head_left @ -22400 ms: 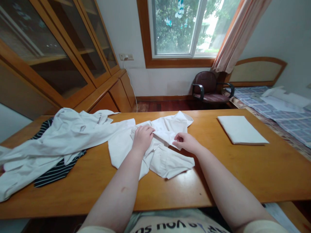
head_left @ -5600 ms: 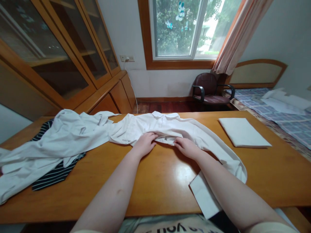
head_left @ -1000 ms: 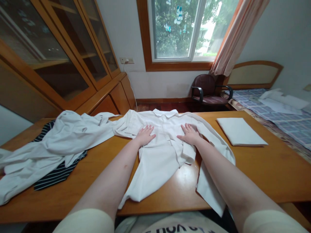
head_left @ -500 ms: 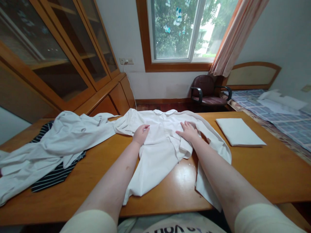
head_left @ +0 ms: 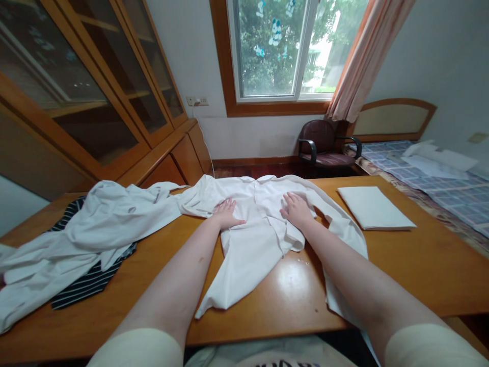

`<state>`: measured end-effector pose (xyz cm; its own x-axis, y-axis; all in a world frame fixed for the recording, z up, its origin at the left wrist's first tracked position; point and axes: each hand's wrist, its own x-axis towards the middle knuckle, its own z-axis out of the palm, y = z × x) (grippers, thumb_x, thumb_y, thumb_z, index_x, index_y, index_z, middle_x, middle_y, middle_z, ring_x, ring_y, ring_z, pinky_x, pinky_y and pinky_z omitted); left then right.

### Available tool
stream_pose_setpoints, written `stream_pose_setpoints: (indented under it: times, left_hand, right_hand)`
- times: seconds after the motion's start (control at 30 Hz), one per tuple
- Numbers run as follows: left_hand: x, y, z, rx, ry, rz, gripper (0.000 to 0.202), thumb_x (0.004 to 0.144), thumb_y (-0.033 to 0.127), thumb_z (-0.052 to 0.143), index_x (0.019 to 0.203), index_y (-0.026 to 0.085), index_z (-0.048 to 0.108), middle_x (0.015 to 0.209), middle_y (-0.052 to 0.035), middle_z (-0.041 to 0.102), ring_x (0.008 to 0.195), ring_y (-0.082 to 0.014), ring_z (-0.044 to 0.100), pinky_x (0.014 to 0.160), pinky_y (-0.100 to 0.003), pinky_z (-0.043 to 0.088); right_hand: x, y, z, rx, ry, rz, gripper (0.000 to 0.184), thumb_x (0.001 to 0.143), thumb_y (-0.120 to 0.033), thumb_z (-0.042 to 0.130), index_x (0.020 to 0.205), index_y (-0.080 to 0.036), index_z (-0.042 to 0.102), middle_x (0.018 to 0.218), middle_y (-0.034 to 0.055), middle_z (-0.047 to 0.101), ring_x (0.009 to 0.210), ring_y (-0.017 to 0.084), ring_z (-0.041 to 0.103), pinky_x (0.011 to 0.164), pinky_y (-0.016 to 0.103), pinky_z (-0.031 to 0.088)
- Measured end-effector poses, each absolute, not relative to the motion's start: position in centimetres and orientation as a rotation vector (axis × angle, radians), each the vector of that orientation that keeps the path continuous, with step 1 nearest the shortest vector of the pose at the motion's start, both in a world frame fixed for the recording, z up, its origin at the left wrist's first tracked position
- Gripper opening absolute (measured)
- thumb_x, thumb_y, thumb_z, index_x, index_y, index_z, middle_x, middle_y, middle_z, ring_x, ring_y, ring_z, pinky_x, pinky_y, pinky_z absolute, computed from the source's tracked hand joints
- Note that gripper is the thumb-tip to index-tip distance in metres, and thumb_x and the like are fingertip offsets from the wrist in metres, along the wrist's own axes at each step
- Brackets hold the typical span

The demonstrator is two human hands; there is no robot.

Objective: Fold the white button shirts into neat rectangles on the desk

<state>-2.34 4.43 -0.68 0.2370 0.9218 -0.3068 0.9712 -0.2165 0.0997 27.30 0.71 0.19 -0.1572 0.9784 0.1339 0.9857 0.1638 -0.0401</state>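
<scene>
A: Where is the white shirt (head_left: 252, 239)?
B: Spread front-up on the wooden bench (head_left: 401, 265), collar toward the window, one sleeve trailing off the near edge.
A: And the hands?
B: The left hand (head_left: 226, 214) and the right hand (head_left: 296, 210) both press flat on its chest, fingers open, gripping nothing.
A: Anything nearby?
B: A heap of white clothes (head_left: 91, 224) over a striped garment (head_left: 89, 280) lies left; a folded white cloth (head_left: 372, 208) lies right.

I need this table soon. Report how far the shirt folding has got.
Done: one folded white fabric rectangle lies on the right of the wooden table. In hand: the white collared shirt is spread out, unfolded, with the left hand and right hand pressed open on it. Left: the rumpled white garment heap and the dark striped garment beneath it lie unfolded.
</scene>
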Motion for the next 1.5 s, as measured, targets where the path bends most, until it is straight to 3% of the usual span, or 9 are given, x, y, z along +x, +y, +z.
stream_pose_setpoints:
  times: [0.1, 0.2, 0.33, 0.53, 0.67, 0.77, 1.0, 1.17, 1.5]
  left_hand:
    - [-2.4, 4.5, -0.6, 2.25, 1.789, -0.256, 0.111, 0.065, 0.08, 0.041, 0.149, 0.013, 0.009, 0.155, -0.0107, 0.002, 0.142, -0.0286, 0.0, 0.113, -0.044, 0.009]
    - [-2.3, 4.4, -0.5, 2.256, 1.798, -0.256, 0.11, 0.067, 0.08, 0.038, 0.149, 0.013, 0.008, 0.155, -0.0109, 0.002, 0.142, -0.0279, 0.0, 0.113, -0.044, 0.007]
    - [-2.1, 4.3, -0.2, 2.242, 1.785, -0.285, 0.111, 0.067, 0.08, 0.038, 0.149, 0.013, 0.006, 0.155, -0.011, -0.001, 0.142, -0.0278, -0.002, 0.113, -0.044, 0.005]
    - [-2.5, 4.6, -0.2, 2.271, 1.722, -0.32, 0.118, 0.062, 0.081, 0.044, 0.149, 0.013, 0.003, 0.154, -0.0127, -0.003, 0.141, -0.0293, -0.004, 0.113, -0.045, 0.005]
    - [-2.7, 4.7, -0.3, 2.294, 1.698, -0.307, 0.118, 0.061, 0.08, 0.046, 0.149, 0.014, 0.003, 0.154, -0.0142, -0.002, 0.142, -0.0293, -0.003, 0.112, -0.046, 0.005]
    - [-2.6, 4.6, -0.2, 2.29, 1.721, -0.282, 0.114, 0.063, 0.079, 0.046, 0.149, 0.015, 0.007, 0.154, -0.0148, 0.001, 0.142, -0.0304, 0.001, 0.112, -0.046, 0.006]
    - [-2.6, 4.4, -1.0, 2.425, 1.806, 0.049, 0.072, 0.085, 0.06, 0.032, 0.144, 0.018, 0.029, 0.152, -0.0097, 0.023, 0.141, -0.0244, 0.017, 0.112, -0.041, 0.013]
    - [-2.9, 4.2, -1.5, 2.426, 1.825, 0.242, 0.059, 0.088, 0.049, 0.033, 0.138, 0.019, 0.04, 0.147, -0.0066, 0.037, 0.137, -0.0226, 0.028, 0.112, -0.036, 0.018]
    - [-2.2, 6.4, -1.1, 2.441, 1.816, -0.091, 0.07, 0.088, 0.054, 0.029, 0.146, 0.015, 0.023, 0.154, -0.0101, 0.018, 0.141, -0.0229, 0.015, 0.112, -0.041, 0.013]
  right_hand:
    - [27.6, -1.2, 1.6, -1.839, -2.431, 0.004, 0.038, 0.092, -0.035, 0.037, 0.111, -0.016, 0.063, 0.119, 0.0121, 0.061, 0.108, 0.023, 0.054, 0.094, 0.032, 0.035]
    - [28.2, -2.6, 2.9, -1.987, -2.416, 0.227, 0.049, 0.093, -0.047, 0.03, 0.09, -0.018, 0.07, 0.095, 0.0116, 0.068, 0.088, 0.023, 0.061, 0.079, 0.031, 0.043]
    - [28.9, -3.2, 4.1, -2.382, -2.337, 0.508, 0.059, 0.083, -0.064, 0.04, 0.085, -0.016, 0.072, 0.085, 0.016, 0.068, 0.084, 0.029, 0.064, 0.074, 0.037, 0.045]
    - [28.1, -2.6, 4.3, -2.346, -2.287, 0.391, 0.052, 0.082, -0.055, 0.049, 0.115, -0.016, 0.062, 0.113, 0.0187, 0.062, 0.104, 0.032, 0.058, 0.086, 0.041, 0.043]
    - [26.8, -1.3, 2.9, -2.053, -2.327, 0.313, 0.07, 0.084, -0.055, 0.045, 0.142, -0.018, 0.032, 0.15, 0.0167, 0.025, 0.134, 0.032, 0.028, 0.102, 0.05, 0.029]
    - [26.4, -0.1, 1.1, -2.096, -2.371, 0.389, 0.072, 0.087, -0.062, 0.033, 0.147, -0.024, 0.019, 0.155, 0.0111, 0.008, 0.141, 0.031, 0.007, 0.105, 0.061, 0.014]
    - [26.4, 1.7, -1.1, -2.171, -2.322, 0.26, 0.074, 0.086, -0.068, 0.021, 0.147, -0.027, 0.016, 0.156, 0.0072, 0.006, 0.141, 0.03, 0.003, 0.104, 0.064, 0.005]
    - [26.4, 2.0, -1.2, -2.162, -2.287, 0.235, 0.075, 0.085, -0.069, 0.021, 0.147, -0.028, 0.018, 0.156, 0.0067, 0.006, 0.141, 0.029, 0.005, 0.104, 0.064, 0.007]
    - [26.4, 3.3, -0.9, -2.183, -2.279, 0.255, 0.075, 0.085, -0.069, 0.021, 0.148, -0.028, 0.016, 0.156, 0.006, 0.006, 0.141, 0.029, 0.003, 0.105, 0.063, 0.006]
